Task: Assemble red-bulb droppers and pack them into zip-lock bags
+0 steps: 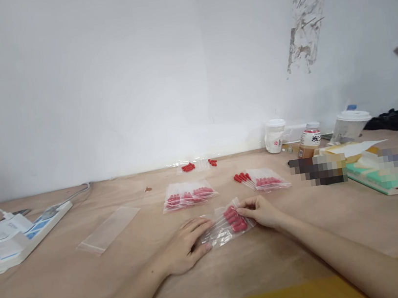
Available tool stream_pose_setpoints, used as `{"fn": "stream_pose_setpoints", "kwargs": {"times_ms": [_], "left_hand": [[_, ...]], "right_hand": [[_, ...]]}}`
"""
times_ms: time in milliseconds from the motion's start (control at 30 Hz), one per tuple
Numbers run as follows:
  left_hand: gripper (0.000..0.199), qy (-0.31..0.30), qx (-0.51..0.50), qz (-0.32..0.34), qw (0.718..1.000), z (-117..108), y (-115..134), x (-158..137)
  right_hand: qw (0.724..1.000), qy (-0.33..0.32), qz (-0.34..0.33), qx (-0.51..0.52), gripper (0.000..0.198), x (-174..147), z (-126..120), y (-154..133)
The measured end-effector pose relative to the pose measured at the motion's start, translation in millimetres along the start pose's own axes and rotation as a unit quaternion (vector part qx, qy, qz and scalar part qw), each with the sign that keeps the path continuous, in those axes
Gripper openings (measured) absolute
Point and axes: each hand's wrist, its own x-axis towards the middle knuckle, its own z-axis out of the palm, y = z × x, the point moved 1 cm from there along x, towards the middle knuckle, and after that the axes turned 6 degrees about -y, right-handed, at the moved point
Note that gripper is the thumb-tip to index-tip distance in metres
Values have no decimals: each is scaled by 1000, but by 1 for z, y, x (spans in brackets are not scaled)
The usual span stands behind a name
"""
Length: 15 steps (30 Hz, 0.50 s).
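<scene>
A clear zip bag (221, 235) lies on the wooden table between my hands, holding several droppers with red rubber bulbs (235, 220). My right hand (262, 212) pinches the right edge of this bag beside the bulbs. Resting at the bag's left end is my left hand (184, 249), fingers stretched out and thumb apart. Behind it sit filled bags of droppers (188, 195). Farther right, another filled bag (268, 179) has several loose red-bulbed droppers (242, 177) at its left side. A flat zip bag (109, 230) with nothing visible inside lies left of my left hand.
Loose red bulbs (188, 167) lie on clear plastic near the wall. At left is a white power strip (33, 236) with plugged-in chargers. Along the right stand a paper cup (275, 137), a bottle (309, 141), a lidded cup (349, 127) and a green-and-white box (384, 177).
</scene>
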Motion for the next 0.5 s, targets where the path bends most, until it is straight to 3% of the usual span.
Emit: {"fn": "stream_pose_setpoints", "kwargs": {"times_ms": [200,333,400,500], "left_hand": [[45,15,-33,-17,999,5,-4,0],[30,108,13,-54,993,-4,-12,1],[31,191,66,-116,973,-22,-27,-4],[35,294,138,-274,905,-53,-62,-25]], "right_hand": [[993,111,-3,43,27,-2,-27,2],[970,182,-41,158,27,-5,-50,4],[952,220,-53,208,26,-4,-57,6],[928,268,-61,251,23,4,-59,5]]}}
